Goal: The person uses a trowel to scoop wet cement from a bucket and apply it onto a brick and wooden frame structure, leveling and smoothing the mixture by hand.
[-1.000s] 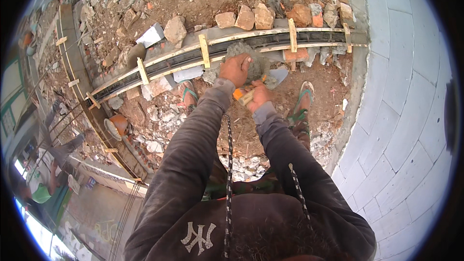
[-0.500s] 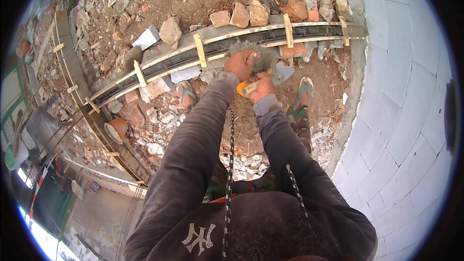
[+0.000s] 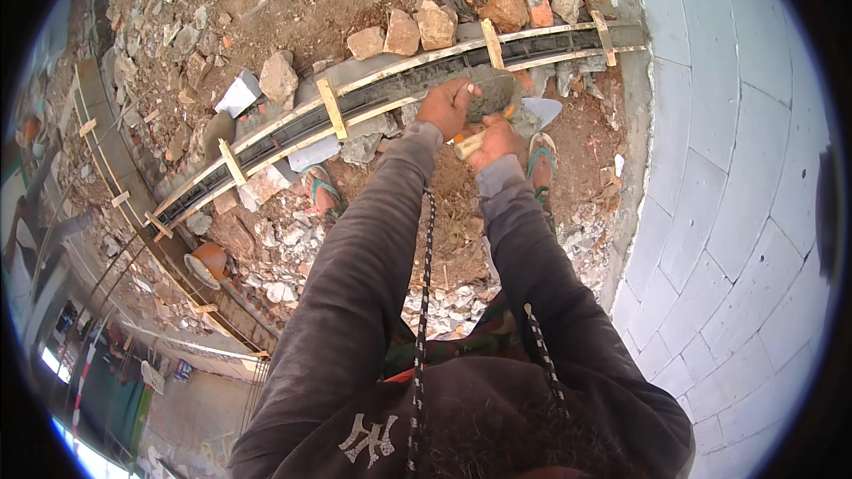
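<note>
My left hand (image 3: 448,106) is closed at the rim of a container (image 3: 491,99) smeared with grey mortar, bits of orange showing around it. The container tilts against the near board of a long wooden form (image 3: 293,129). Wet mortar (image 3: 413,89) lies in the form beside my left hand, over dark reinforcing bars. My right hand (image 3: 499,142) grips the wooden handle of a trowel (image 3: 540,112), close below the container. The trowel's pale pointed blade sticks out to the right. The hands hide much of the container's near side.
Wooden cross cleats (image 3: 331,108) span the form. Broken stones (image 3: 402,33) line its far side. On the right rises a grey block wall (image 3: 737,168). An orange bucket (image 3: 209,263) lies tipped at left beside another form (image 3: 133,186). Rubble surrounds my sandalled feet.
The view has shifted, so the form and stones sit further left. Mortar that was heaped by my left hand now lies lower and more spread in the form. Both hands keep their grips.
</note>
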### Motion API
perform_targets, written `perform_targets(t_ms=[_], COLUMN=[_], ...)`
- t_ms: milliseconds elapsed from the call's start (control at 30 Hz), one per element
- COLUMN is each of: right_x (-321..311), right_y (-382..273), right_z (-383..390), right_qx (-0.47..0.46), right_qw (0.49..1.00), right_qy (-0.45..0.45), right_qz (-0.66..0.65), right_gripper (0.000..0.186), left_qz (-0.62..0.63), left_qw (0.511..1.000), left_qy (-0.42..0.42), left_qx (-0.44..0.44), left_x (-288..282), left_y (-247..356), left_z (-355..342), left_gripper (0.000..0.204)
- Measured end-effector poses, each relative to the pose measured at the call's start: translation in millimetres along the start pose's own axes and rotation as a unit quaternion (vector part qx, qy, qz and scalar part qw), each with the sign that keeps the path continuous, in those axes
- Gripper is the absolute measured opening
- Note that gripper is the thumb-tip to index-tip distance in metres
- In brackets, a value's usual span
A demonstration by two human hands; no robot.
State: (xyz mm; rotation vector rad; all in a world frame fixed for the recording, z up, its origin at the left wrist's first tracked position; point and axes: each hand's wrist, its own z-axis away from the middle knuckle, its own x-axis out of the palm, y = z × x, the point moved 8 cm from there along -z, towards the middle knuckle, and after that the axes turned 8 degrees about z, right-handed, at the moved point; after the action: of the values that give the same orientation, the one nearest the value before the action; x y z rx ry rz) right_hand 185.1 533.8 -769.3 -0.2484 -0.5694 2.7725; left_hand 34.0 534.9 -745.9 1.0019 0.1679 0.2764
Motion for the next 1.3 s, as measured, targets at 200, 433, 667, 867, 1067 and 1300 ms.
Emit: perform_targets(t_ms=[200, 433, 667, 867, 1067, 1300], right_x=[15.4, 33.3, 42.6, -7.9, -71.2, -103.5], right_y=[-3.1, -15.1, -9.0, 13.7, 6.8, 27.9], right_z=[-16.1, -47.6, -54.7, -49.6, -54.7, -105.1], right_qx=[-0.012, -0.045, -0.041, -0.017, 0.011, -0.004], right_qw=[1.0, 0.999, 0.999, 0.999, 0.995, 0.977], right_qy=[-0.002, 0.018, 0.004, -0.046, -0.1, -0.211], right_qz=[-0.002, 0.018, -0.015, 0.011, 0.018, -0.012], right_gripper=[0.034, 0.041, 0.045, 0.039, 0.019, 0.014], left_qz=[0.012, 0.024, 0.031, 0.06, 0.047, 0.646], left_qw=[0.992, 1.0, 0.999, 0.997, 0.997, 0.695], left_qy=[0.063, 0.008, -0.019, -0.04, 0.047, -0.019], left_qx=[0.105, -0.018, -0.038, -0.04, 0.028, -0.315], left_x=[-8.7, -0.9, -17.1, 1.0, 37.0, 90.3], left_y=[-5.7, -30.4, -36.7, -41.3, -51.1, -185.1], left_z=[-27.1, -53.5, -79.0, -38.9, 0.8, -0.7], left_gripper=[0.028, 0.029, 0.031, 0.029, 0.039, 0.063])
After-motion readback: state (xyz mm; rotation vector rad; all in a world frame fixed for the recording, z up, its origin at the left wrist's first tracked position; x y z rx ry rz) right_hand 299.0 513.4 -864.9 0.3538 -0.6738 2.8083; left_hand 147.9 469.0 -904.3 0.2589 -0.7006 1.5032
